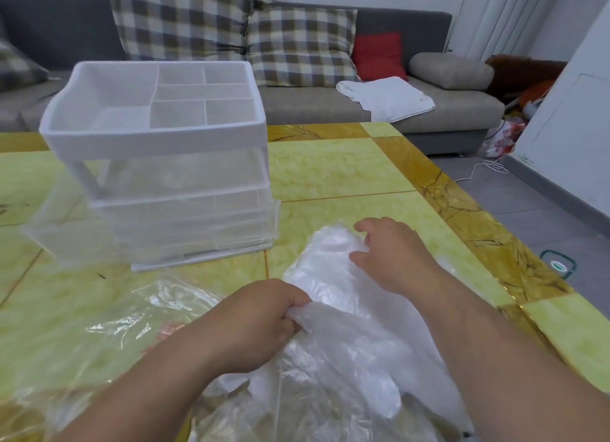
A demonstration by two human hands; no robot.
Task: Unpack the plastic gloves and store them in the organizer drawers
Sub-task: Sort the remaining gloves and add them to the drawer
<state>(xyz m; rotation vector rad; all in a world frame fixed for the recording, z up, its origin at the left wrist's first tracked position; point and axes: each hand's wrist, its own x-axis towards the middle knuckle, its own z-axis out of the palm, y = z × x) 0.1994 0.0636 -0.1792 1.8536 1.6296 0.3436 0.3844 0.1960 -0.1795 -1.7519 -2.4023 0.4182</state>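
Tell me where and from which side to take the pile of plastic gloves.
Take the pile of gloves at both narrow ends, from above. It lies flat and long on the table and looks limp, so one end alone would probably droop.

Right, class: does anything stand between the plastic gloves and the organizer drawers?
Nothing visible does. Bare yellow-green marbled table separates the crumpled translucent plastic gloves from the white organizer with clear drawers. A clear packaging bag lies flat at the near left, beside that path.
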